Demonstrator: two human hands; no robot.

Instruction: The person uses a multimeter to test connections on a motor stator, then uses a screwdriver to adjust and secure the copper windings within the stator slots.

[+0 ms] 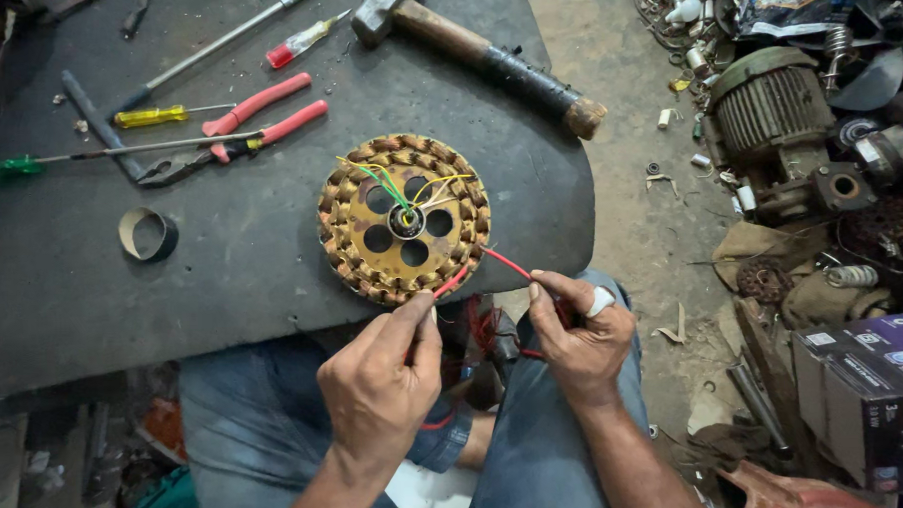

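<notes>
A thin red wire is pinched by the right hand; its other end is gripped by the left hand at the wound stator near the counter's front edge. The wire looks limp, the stator heavy and rigid (best held by its rim). Fingertips hide the joint.

Hammer, red-handled pliers, screwdrivers, tape roll

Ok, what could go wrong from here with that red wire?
The red wire, pinched between the left hand and right hand, could tug loose where it meets the copper windings of the stator. The stator sits near the slab's front edge, so a pull might drag it off.
</notes>
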